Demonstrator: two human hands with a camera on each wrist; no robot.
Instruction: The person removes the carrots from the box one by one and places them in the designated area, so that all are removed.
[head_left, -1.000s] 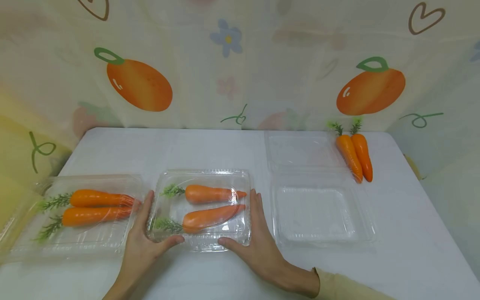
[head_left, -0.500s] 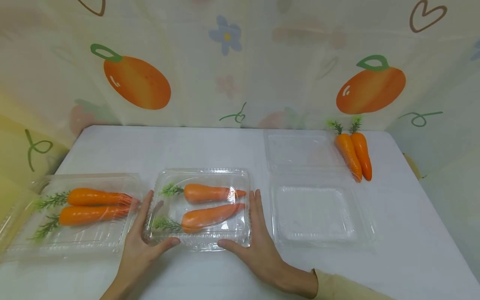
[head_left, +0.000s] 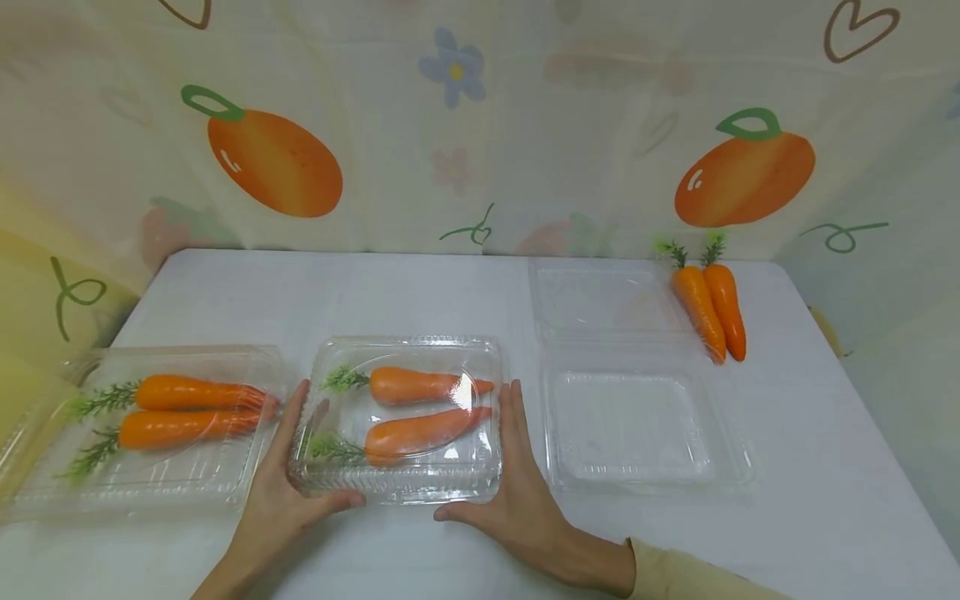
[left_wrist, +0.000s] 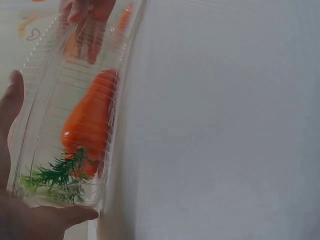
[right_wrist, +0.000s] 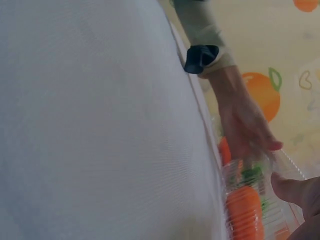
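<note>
A closed clear plastic clamshell box (head_left: 405,492) lies on the table between my two hands. Inside it are two orange carrots (head_left: 411,386) with green tops pointing left. My left hand (head_left: 281,492) lies along the box's left side, fingers straight, thumb pointing in at the front edge. On the right side my right hand (head_left: 528,508) mirrors it, with straight fingers against the wall and thumb spread near the front. In the left wrist view the box (left_wrist: 45,107) shows side-on, a carrot (left_wrist: 90,120) visible through its ribbed wall.
Left of my hands a clear box (head_left: 172,492) contains two carrots (head_left: 187,429). To the right an open clear clamshell (head_left: 637,487) lies with its lid toward the back. Two loose carrots (head_left: 712,312) rest by that lid. A patterned curtain (head_left: 525,125) hangs behind the white table (head_left: 810,500).
Both thumbs have come down slightly toward the front, off the box's top edge. The box and the other things stay nearly in place; the head view has shifted a little.
</note>
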